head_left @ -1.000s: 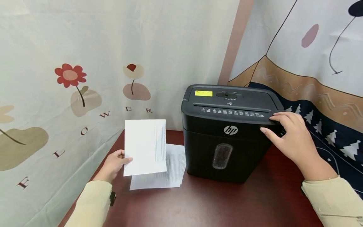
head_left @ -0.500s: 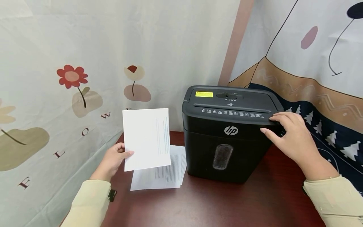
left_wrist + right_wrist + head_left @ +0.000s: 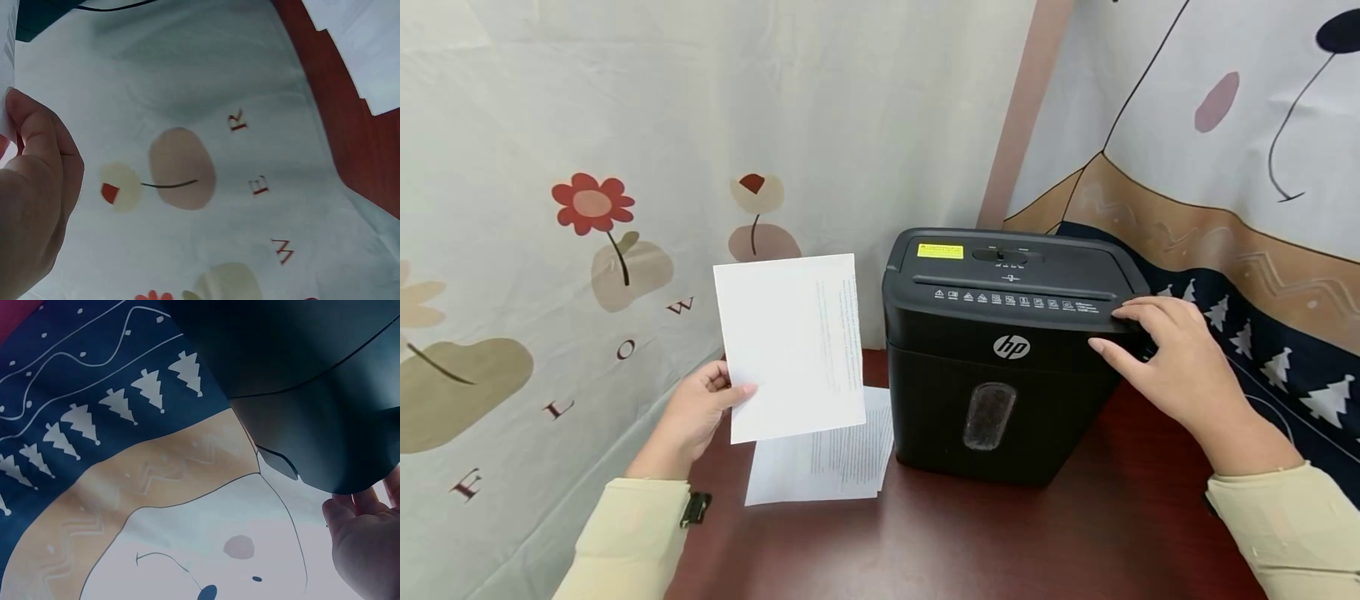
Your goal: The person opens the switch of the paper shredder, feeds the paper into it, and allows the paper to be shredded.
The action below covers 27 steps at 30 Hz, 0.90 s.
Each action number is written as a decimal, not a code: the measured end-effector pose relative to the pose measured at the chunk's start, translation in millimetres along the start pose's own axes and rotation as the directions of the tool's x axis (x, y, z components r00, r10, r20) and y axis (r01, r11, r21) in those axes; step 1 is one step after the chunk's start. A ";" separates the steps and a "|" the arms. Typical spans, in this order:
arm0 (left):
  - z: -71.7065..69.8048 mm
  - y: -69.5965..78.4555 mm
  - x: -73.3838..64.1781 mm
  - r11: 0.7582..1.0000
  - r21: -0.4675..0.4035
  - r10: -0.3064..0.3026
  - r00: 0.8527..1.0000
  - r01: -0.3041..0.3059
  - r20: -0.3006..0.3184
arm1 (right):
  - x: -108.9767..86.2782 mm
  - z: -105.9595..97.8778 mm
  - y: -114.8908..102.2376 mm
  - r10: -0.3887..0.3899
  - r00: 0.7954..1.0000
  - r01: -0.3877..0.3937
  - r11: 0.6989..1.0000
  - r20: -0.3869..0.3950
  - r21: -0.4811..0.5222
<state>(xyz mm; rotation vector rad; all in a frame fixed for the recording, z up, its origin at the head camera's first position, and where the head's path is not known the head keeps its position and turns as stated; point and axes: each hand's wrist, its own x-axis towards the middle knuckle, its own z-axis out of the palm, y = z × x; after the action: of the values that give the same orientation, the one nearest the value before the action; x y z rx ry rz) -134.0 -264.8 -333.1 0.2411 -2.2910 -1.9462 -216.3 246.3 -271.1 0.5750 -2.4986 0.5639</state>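
The sheet (image 3: 778, 342) had risen, pinched in the left hand (image 3: 696, 408), above the papers (image 3: 812, 479) beside the shredder (image 3: 932, 400), on which the right hand (image 3: 1183, 367) rested loosely; lifting was done, its shredding seemingly remained.

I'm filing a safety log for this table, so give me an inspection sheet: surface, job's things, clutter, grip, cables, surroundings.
Surface: glossy reddish-brown table.
Job's things: black HP paper shredder, upright; loose printed sheets lying to its left; held paper raised above them.
Clutter: nothing seen.
Grip: left hand pinches the held paper's left edge; right hand rests on the shredder's near right top edge.
Cables: thin dark line near the shredder in the left wrist view; possibly a cord, cannot tell.
Surroundings: pale flower-printed fabric left and behind; tree-printed fabric right.
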 end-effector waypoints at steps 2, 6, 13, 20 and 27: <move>2.3 4.8 -1.3 1.000 -0.019 0.017 1.000 -0.017 0.007 | 0.8 -1.2 -1.1 0.005 1.000 -0.005 1.000 -0.004 0.004; 9.3 15.6 -4.4 0.998 -0.058 0.039 0.999 -0.038 0.012 | 2.4 -4.7 -4.9 0.008 1.000 -0.008 1.000 -0.025 0.014; 28.1 31.6 -6.8 0.990 -0.109 0.091 0.995 -0.086 0.048 | 5.2 -9.9 -14.5 0.008 0.999 -0.007 1.000 -0.032 0.022; 49.7 50.8 -2.8 0.991 -0.109 0.090 0.991 -0.080 0.095 | 9.3 -15.8 -26.1 0.058 0.998 -0.057 0.995 -0.007 0.080; 76.0 71.7 5.5 0.993 -0.069 0.108 0.985 -0.099 0.138 | 17.0 -20.5 -41.8 0.087 0.996 -0.088 0.985 0.010 0.151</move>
<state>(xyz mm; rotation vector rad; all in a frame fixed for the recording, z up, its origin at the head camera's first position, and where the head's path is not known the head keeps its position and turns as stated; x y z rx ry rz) -157.3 -181.1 -274.7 -0.0231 -2.2710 -2.0381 -201.1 217.1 -234.1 0.5241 -2.5080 0.7927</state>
